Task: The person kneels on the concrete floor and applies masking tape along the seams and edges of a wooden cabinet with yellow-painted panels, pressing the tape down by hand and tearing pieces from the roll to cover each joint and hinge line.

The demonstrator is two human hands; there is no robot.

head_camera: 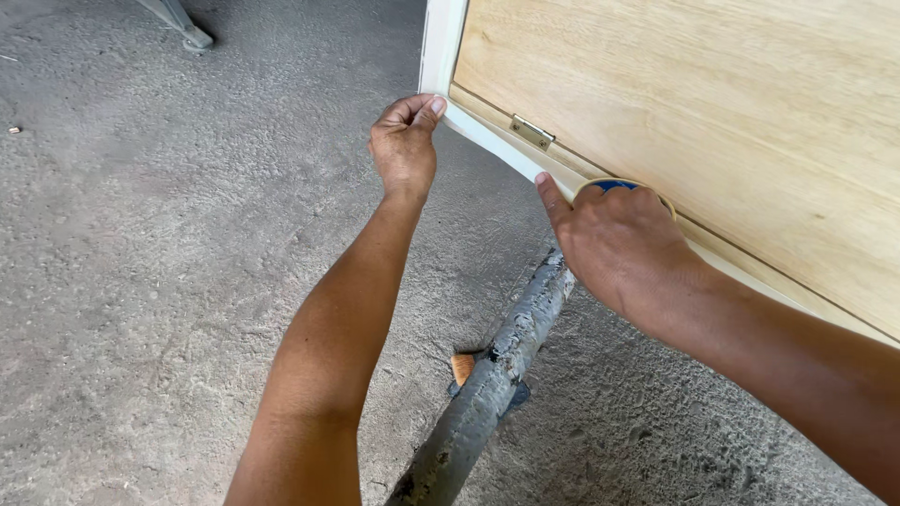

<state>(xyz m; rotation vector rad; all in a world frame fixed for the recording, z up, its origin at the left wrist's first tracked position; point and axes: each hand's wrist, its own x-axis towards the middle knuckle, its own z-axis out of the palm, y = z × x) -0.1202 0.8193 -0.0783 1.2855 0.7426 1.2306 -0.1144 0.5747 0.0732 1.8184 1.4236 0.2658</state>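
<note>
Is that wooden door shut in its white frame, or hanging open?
Shut, it seems: the wooden panel lies flush inside the white frame, and the hinge looks closed flat across the seam.

The floor [169, 281] is rough grey concrete with a pitted, grainy surface, filling the left and lower parts of the frame. A grey metal leg [183, 26] stands on it at the upper left. A paint-spattered grey pole [497, 375] lies on the floor at lower centre. Lighting is even daylight.
</note>
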